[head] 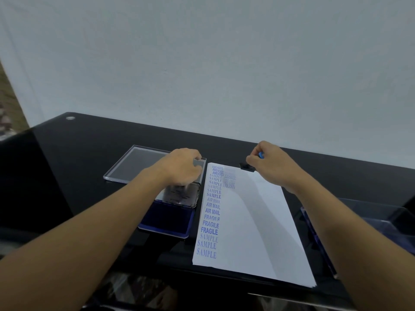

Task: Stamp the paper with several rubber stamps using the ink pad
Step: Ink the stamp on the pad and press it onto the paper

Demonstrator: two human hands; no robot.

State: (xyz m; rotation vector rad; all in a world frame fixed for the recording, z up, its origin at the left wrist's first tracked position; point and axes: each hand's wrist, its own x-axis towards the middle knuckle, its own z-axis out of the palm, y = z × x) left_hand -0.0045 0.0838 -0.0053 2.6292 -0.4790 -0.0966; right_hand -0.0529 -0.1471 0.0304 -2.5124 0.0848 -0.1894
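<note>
The left hand (179,167) is resting on the raised lid (183,196) of the ink pad (167,218), its fingers curling over the lid's far edge as if steadying it. A clear plate (134,163) is lying flat on the dark desk (89,135) just beyond. The pad's blue ink surface is lying open, touching or all but touching the left edge of the paper (251,225).

The paper is carrying one full column of blue prints down its left side, and a second, much paler column is beginning near the top. At the sheet's far edge the rubber stamp (247,166) is sitting or hovering; I cannot tell whether its black base is touching. The right hand (271,163) is pinching its blue handle from above. A clear box (370,218) is standing to the right of the sheet.

As I'm judging it, this is a print being placed at the head of the second column. To do it well, the stamp should be coming down flat and square to the first column, with pressure straight down and no rocking, then lifting straight off so nothing smears. With those neighbouring prints looking so faint, a firmer dab on the pad first seems wise.
</note>
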